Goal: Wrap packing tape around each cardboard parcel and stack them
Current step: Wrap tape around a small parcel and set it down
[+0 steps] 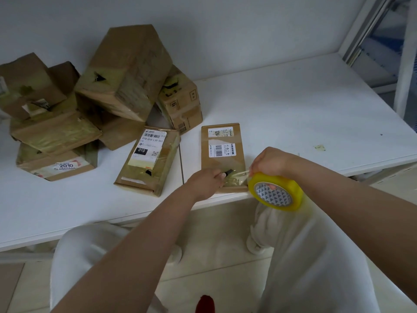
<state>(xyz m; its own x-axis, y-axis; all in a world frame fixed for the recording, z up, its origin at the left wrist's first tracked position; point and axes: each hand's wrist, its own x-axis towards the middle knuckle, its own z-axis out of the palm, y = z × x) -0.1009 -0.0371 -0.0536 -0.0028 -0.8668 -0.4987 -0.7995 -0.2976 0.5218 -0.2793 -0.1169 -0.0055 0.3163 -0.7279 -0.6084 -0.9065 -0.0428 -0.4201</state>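
Note:
A flat cardboard parcel (222,152) with white labels lies at the near edge of the white table (293,114). My right hand (269,162) grips a yellow roll of clear packing tape (275,192) just past the parcel's near right corner. A strip of tape (237,176) runs from the roll across the parcel's near end. My left hand (206,182) holds a small dark tool (228,172) against that strip. A second flat parcel (149,159), wrapped in tape, lies to the left.
A loose heap of several taped cardboard boxes (90,98) fills the table's back left against the wall. One smaller box (182,100) leans beside it. A window frame (381,41) stands at the far right. My lap in white clothing is below the table edge.

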